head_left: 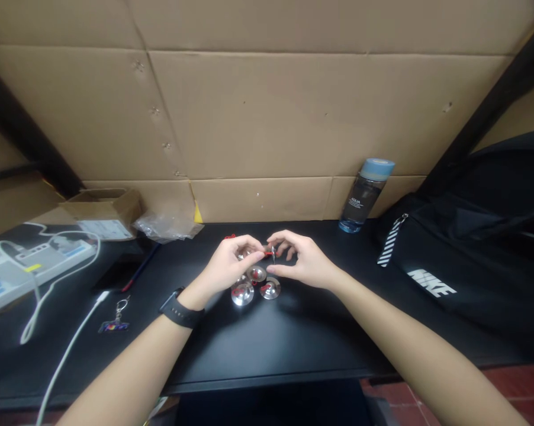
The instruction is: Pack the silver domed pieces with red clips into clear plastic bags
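Note:
Small silver finger cymbals with red cords lie on the black table [244, 361] under my hands. My left hand [234, 257] is closed, thumb and fingertips pinching the red cord [268, 253] of one cymbal. That finger cymbal [273, 255] is turned edge-on above the table, between the thumb and index finger of my right hand [305, 260], whose other fingers are curled behind it. Below them, one cymbal [270, 289] rests at the right, another [243, 293] at the left, and a third [257, 274] behind. More metal and cord is partly hidden behind my left hand.
To the right, a water bottle [362, 195] with a blue cap stands before the cardboard wall [258, 118], beside a black backpack [462, 254]. At left are a power strip [40, 272], a cardboard box [102, 210], a plastic bag [169, 225], a phone [118, 273], a keychain [115, 326] and a white cable [71, 346].

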A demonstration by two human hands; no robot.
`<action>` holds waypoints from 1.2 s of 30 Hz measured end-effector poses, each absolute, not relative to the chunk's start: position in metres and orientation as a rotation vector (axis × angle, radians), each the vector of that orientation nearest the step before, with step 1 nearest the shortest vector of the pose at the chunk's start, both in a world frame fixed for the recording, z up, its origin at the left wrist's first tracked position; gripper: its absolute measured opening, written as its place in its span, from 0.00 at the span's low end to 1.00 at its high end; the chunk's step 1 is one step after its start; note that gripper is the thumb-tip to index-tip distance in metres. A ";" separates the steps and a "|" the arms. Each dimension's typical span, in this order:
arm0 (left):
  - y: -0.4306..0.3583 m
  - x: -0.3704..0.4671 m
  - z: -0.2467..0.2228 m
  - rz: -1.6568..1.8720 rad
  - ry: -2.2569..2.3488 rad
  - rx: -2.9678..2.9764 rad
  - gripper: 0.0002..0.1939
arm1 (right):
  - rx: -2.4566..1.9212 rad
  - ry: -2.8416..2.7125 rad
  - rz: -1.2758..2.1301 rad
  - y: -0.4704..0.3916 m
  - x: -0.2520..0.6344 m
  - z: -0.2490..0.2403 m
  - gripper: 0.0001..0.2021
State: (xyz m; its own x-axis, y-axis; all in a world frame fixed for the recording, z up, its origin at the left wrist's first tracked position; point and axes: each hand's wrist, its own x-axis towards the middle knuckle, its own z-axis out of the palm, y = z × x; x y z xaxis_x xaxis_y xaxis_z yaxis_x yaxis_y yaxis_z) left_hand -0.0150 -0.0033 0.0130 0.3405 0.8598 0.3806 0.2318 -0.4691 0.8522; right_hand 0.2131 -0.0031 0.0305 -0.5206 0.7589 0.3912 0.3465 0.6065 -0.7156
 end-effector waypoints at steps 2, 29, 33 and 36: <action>0.000 -0.020 0.013 1.115 0.971 1.876 0.11 | -0.880 -2.124 0.709 0.000 0.215 0.029 0.24; 0.076 -0.109 -0.039 1.026 1.884 2.010 0.10 | -1.369 -2.589 0.413 0.050 0.294 0.041 0.20; 0.076 -0.108 -0.038 0.959 1.899 2.050 0.10 | -1.382 -2.635 0.453 0.055 0.298 0.037 0.22; 0.073 -0.107 -0.034 0.932 1.937 2.072 0.11 | -1.384 -2.649 0.457 0.058 0.299 0.032 0.24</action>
State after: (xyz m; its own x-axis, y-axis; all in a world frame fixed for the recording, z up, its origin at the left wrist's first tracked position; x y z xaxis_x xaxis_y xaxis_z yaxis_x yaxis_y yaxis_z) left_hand -0.1073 0.0732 -0.0339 -0.0306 0.9435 0.3299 0.8465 -0.1510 0.5105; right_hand 0.2990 0.0584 0.0320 -0.5754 0.8172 -0.0350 0.7817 0.5368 -0.3174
